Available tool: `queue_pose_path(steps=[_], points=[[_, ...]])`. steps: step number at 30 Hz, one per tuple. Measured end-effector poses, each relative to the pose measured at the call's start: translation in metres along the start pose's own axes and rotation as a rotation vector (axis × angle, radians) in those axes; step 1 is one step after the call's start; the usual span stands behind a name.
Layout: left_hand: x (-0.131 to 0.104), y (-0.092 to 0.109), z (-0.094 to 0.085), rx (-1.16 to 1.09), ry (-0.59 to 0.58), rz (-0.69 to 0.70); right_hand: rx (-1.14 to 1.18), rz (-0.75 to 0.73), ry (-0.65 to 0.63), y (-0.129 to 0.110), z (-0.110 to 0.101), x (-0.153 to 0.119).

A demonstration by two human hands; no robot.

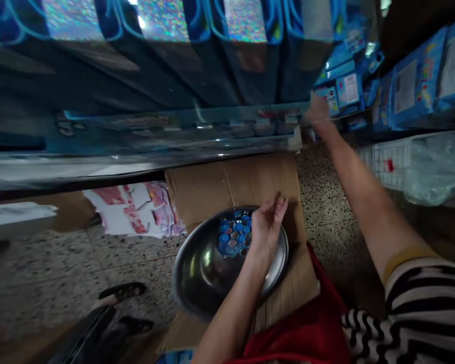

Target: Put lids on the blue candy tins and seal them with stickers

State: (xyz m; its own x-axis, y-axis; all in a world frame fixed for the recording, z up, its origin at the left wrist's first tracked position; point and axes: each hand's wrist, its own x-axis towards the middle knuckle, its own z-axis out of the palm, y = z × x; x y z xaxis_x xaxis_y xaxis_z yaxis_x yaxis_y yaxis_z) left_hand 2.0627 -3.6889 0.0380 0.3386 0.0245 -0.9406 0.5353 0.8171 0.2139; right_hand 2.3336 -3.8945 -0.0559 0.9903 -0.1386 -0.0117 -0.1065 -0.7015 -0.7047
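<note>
The left hand is poised over the near-right side of a metal bowl, its fingers bent and drawn close to one another; whether they pinch anything I cannot tell. The right hand is stretched far forward beside small blue packs, too blurred to show whether its fingers are spread or closed, the arm probably extended so because those packs lie well apart from the bowl. Blue and silvery round pieces sit in the bowl, gathered toward its far side; the curved wall likely serves to keep such small, flat discs from scattering. The bowl, smooth and shiny with soft highlights, rests on creased brown cardboard, perhaps to keep it off the speckled stone floor. Left of the cardboard lie loose stacks of red-and-white printed paper, their edges uneven. Beyond the bowl stands a row of tall blue packages with glittering, rainbow-flecked panels, seemingly set upright to save room, and to the right are boxy blue cartons above a crumpled, translucent plastic bag
</note>
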Motion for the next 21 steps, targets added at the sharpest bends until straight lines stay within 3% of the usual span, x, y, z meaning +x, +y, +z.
queue_pose_path(steps=[2,5,7,9,11,13,21], points=[[0.001,0.002,0.005,0.053,0.017,-0.034,-0.135,0.067,-0.025,0.016,-0.043,-0.085],[0.002,0.003,0.009,0.169,0.028,-0.033,-0.330,0.093,-0.086,0.025,-0.092,-0.241],[0.002,0.003,0.009,0.214,0.026,-0.015,-0.491,0.082,-0.155,0.023,-0.105,-0.329],[0.001,0.003,0.006,0.228,0.028,0.006,-0.584,0.102,-0.179,0.021,-0.102,-0.388],[0.000,0.003,0.000,0.231,0.008,0.011,-0.593,0.116,-0.174,0.020,-0.089,-0.418],[0.000,0.003,-0.007,0.248,-0.049,0.011,-0.568,0.127,-0.154,0.020,-0.073,-0.430],[-0.001,0.002,-0.028,0.311,-0.156,0.102,-0.526,0.204,-0.080,0.022,-0.037,-0.441]])
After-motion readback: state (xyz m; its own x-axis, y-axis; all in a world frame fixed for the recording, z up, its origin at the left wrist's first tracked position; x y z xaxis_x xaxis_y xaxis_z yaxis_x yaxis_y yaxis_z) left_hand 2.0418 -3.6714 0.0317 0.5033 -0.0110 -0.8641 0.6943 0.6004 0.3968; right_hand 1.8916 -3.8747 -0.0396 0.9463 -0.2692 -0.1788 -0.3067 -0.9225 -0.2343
